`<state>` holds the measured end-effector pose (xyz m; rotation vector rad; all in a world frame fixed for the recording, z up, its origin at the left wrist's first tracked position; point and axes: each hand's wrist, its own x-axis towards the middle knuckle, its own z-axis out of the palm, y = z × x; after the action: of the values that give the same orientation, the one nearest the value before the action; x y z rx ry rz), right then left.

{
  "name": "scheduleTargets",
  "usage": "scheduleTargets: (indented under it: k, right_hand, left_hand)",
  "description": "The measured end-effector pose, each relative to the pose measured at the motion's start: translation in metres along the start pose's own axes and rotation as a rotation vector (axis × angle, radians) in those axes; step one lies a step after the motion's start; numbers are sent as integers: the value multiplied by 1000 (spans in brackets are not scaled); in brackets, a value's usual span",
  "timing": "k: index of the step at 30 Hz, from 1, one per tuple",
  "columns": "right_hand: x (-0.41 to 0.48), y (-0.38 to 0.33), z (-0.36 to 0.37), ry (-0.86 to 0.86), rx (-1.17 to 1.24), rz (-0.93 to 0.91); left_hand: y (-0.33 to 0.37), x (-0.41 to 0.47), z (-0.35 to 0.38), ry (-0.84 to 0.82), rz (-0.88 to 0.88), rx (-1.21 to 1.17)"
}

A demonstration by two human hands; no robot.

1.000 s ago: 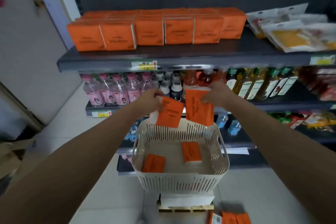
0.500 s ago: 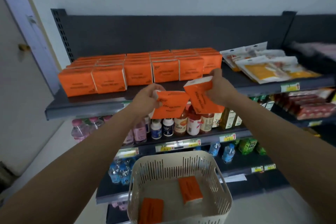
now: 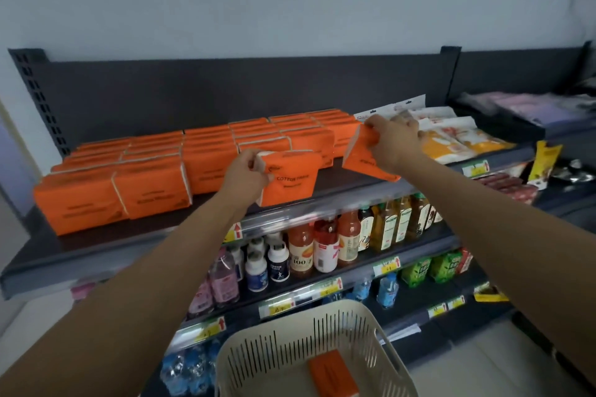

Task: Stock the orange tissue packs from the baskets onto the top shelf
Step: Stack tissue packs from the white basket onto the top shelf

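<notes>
Rows of orange tissue packs (image 3: 151, 193) fill the dark top shelf (image 3: 96, 243). My left hand (image 3: 246, 176) grips one orange pack (image 3: 290, 179) by its left end, holding it upright at the shelf's front edge. My right hand (image 3: 395, 138) grips a second orange pack (image 3: 361, 158), tilted, at the right end of the stocked rows. Below, a cream slotted basket (image 3: 283, 342) holds one more orange pack (image 3: 333, 375).
White and yellow pouches (image 3: 451, 135) lie on the top shelf just right of the orange rows. Bottles of juice, tea and water (image 3: 322, 245) fill the lower shelves. Price tags line the shelf edges. A neighbouring shelf unit (image 3: 532, 113) stands at the right.
Both hands have risen from above the basket to the top shelf with a pack each. The right hand has moved right and farther back; the view has tilted up.
</notes>
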<state>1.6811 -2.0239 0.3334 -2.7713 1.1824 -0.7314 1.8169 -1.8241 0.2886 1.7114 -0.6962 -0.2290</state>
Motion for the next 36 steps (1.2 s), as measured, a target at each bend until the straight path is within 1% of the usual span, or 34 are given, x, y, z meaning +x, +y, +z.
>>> scheduleTargets:
  k: [7,19,23,25,27,30,33,36]
  right_hand:
    - [36,21,14,-62,-32,-13]
    - [127,38,73,-153,-149,-254]
    - [145,34,87,-149,-172,-319]
    - [152,33,98,-156,-102,-380]
    - [159,33,108,-145,53,-443]
    - [163,35,110,-126,278,-415]
    - [162,39,109,-124,334,-371]
    - [159,41,107,-103,381,-379]
  left_hand:
    - [3,26,23,71,-10,-25]
    - [-8,64,65,177,-85,39]
    - [-15,68,69,232,-83,43]
    - [-16,69,69,242,-88,41]
    - [-19,70,67,250,-84,32]
    - [-22,71,66,258,-77,26]
    - [-23,71,66,252,-78,25]
    - [-23,69,64,238,-65,15]
